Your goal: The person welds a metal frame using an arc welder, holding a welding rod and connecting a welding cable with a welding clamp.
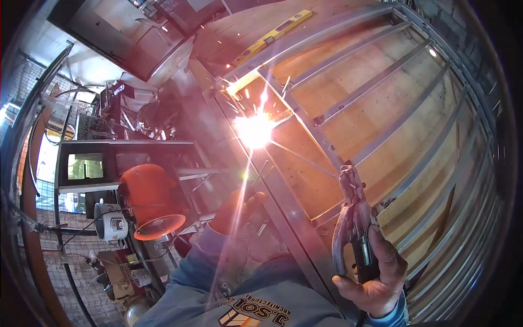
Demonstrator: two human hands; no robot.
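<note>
A glaring white welding arc [255,131] throws sparks over the upper left part of a metal frame [308,122], hiding the metal right there. My right hand [381,272] is wrapped round the handle of an electrode holder [351,204], whose jaws point up over the frame. A thin rod runs from the jaws toward the glare. Lower left of the arc, my left hand [237,210] is beside the frame's near edge, blurred by haze and glare; what its fingers do is not clear.
A yellow spirit level [272,38] lies on the wooden board beyond the frame. Parallel metal bars [370,84] fill the right side. At left are an orange cylindrical object [147,199], a white container [110,220], a shelf [125,143] and wire mesh [90,278].
</note>
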